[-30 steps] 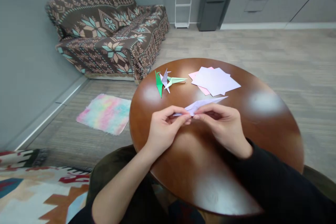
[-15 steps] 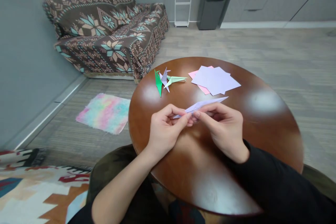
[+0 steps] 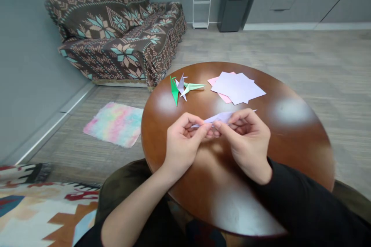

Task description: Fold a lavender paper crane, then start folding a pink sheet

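Note:
Between both hands, above the near half of the table, is a folded strip of lavender origami paper (image 3: pixel 219 117), long and pointed. My left hand (image 3: pixel 185 135) pinches its left end between thumb and fingers. Closer to the middle, my right hand (image 3: pixel 246 139) grips it with thumb and bent fingers, which cover part of its right side; a thin tip sticks out past them. Beyond the hands lie a green paper crane (image 3: pixel 174 92), a purple paper crane (image 3: pixel 181 84) and a pale green paper crane (image 3: pixel 193 87), close together.
Lavender paper sheets (image 3: pixel 239 88) overlap a pink sheet (image 3: pixel 224 97) toward the far side of the round brown table (image 3: pixel 295 154). A patterned sofa (image 3: pixel 121 42) stands at the back left. On the floor to the left lies a fluffy pastel mat (image 3: pixel 116 124).
The right hand's fingers have shifted up over the lavender paper, so less of its right end shows. The left hand keeps its pinch nearly in place.

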`<state>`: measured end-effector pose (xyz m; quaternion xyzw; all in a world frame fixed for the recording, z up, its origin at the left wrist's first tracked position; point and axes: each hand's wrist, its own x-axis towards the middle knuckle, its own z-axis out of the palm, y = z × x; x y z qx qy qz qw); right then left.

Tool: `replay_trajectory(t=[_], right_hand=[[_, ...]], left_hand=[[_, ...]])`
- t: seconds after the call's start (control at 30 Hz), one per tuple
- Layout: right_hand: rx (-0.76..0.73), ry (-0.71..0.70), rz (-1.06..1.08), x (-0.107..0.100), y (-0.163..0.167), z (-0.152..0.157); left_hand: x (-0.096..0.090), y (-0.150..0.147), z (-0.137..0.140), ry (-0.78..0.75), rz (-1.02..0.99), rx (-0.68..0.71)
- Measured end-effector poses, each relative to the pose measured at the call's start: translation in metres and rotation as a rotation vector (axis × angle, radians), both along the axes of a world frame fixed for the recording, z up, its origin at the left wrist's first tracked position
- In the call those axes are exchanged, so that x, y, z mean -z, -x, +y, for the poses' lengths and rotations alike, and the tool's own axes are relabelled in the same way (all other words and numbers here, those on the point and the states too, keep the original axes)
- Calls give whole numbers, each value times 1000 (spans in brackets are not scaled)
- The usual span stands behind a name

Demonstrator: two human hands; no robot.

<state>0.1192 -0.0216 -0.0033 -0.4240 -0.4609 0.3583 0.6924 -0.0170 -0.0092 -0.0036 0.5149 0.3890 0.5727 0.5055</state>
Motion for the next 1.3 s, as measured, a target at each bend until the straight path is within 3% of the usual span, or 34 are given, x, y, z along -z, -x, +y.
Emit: replay_trajectory(t=[0.23, 0.3, 0.4, 0.53, 0.63, 0.87, 1.1, 1.3], right_hand=[[-83, 56, -32, 9, -8, 5], [20, 56, -148, 11, -21, 11], [202, -75, -395, 10, -41, 18], [-243, -145, -667, 5, -47, 17], [-393, -94, -655, 4, -41, 13], [-343, 64, -643, 10, -36, 12], [-302, 114, -609, 8, -30, 8], [-319, 103, -527, 9, -31, 8]], left_hand=[[4, 11, 16, 36, -76, -41], [3, 19, 21, 6, -26, -103], [2, 28, 25, 45, 125, 8], [4, 27, 23, 109, 211, 182], [6, 23, 21, 127, 158, 224], [9, 18, 22, 157, 38, 147], [5, 14, 16, 110, 33, 69], [3, 15, 14, 37, 81, 106]])
